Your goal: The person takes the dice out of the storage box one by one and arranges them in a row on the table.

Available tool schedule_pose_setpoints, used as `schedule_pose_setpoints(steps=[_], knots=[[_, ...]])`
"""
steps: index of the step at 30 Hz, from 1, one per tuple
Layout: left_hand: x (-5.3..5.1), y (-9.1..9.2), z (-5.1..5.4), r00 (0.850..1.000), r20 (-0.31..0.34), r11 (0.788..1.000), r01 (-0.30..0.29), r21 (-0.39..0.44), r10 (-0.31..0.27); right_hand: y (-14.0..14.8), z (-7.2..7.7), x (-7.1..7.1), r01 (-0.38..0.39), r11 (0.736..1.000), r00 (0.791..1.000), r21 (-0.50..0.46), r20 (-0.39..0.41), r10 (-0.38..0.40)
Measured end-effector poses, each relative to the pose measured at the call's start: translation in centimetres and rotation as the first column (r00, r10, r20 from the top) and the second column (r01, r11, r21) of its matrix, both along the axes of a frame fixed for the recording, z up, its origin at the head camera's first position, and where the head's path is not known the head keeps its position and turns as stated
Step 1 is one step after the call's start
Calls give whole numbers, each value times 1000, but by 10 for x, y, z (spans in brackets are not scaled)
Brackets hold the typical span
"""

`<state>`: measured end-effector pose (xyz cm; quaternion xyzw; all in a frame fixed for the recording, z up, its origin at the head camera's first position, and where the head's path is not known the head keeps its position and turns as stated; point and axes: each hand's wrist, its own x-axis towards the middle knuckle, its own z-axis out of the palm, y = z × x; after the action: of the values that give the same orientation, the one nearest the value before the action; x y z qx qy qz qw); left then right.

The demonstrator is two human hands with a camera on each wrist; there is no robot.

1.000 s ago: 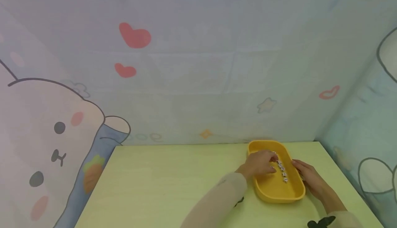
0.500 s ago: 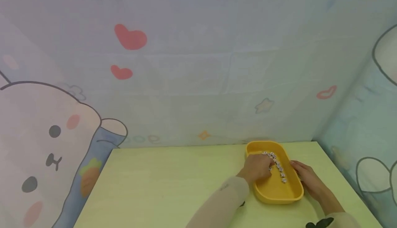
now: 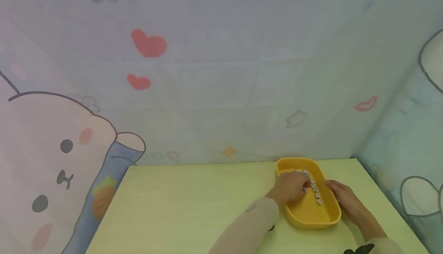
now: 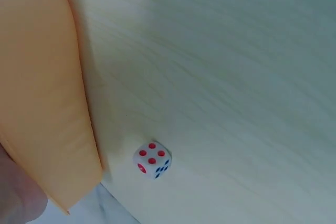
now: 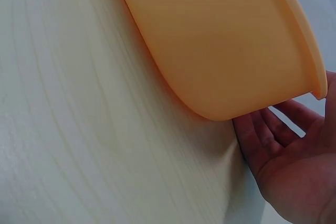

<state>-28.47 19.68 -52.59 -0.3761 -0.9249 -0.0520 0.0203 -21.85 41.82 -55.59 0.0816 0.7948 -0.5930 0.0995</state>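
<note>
In the head view, the yellow tray (image 3: 311,223) holds several small white dice (image 3: 317,196) in a curved row. Reaching over its left rim, the left hand (image 3: 290,186) has bent fingers down among the dice; whether a die is pinched is unclear. The right hand (image 3: 347,200) grips the tray's right side, thumb at the rim. The right wrist view shows the tray's outer wall (image 5: 220,45), with the right hand's fingers (image 5: 268,135) against its underside. In the left wrist view a die (image 4: 152,159) lies on the table beside the tray wall (image 4: 47,87); part of the left hand (image 4: 18,195) shows.
The pale yellow-green table (image 3: 187,200) extends to the left of the tray. Behind it hangs a printed cloth (image 3: 214,85) with hearts and a bear, and another cloth panel (image 3: 415,138) stands along the right side.
The left hand's fingers have drawn in and bent further, and more dice at the tray's far end are uncovered. The right hand keeps its grip on the tray. The head view has shifted slightly.
</note>
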Motion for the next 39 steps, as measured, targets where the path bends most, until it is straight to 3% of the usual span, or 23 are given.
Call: schedule_pose_setpoints(steps=[4, 7, 12, 17, 20, 27, 34, 39], knots=[[0, -9, 12, 997, -13, 995, 74, 67, -73, 1, -1, -1, -3, 1000, 1000, -18, 5, 3], [3, -23, 26, 992, 43, 980, 112, 163, -121, 1, -1, -2, -7, 1000, 1000, -17, 8, 7], [9, -57, 50, 976, 137, 947, 121, 298, -168, 0, 2, -3, 3, 1000, 1000, -7, 4, -3], [12, -99, 56, 965, 188, 919, 99, 382, -182, 0, 7, -5, 6, 1000, 1000, 1, -2, -6], [13, -123, 49, 957, 234, 913, 68, 403, -174, -1, 6, -5, 5, 1000, 1000, -4, 9, -5], [25, -163, 15, 950, 295, 922, -22, 386, -101, 0, 4, 1, 13, 1000, 1000, 0, 13, -13], [31, -172, -11, 955, 290, 929, -52, 367, -61, -2, 5, 2, 21, 1000, 1000, 13, 2, -21], [31, -171, -20, 949, 312, 929, -75, 363, -45, -1, 1, 1, 21, 1000, 1000, 0, 16, -21]])
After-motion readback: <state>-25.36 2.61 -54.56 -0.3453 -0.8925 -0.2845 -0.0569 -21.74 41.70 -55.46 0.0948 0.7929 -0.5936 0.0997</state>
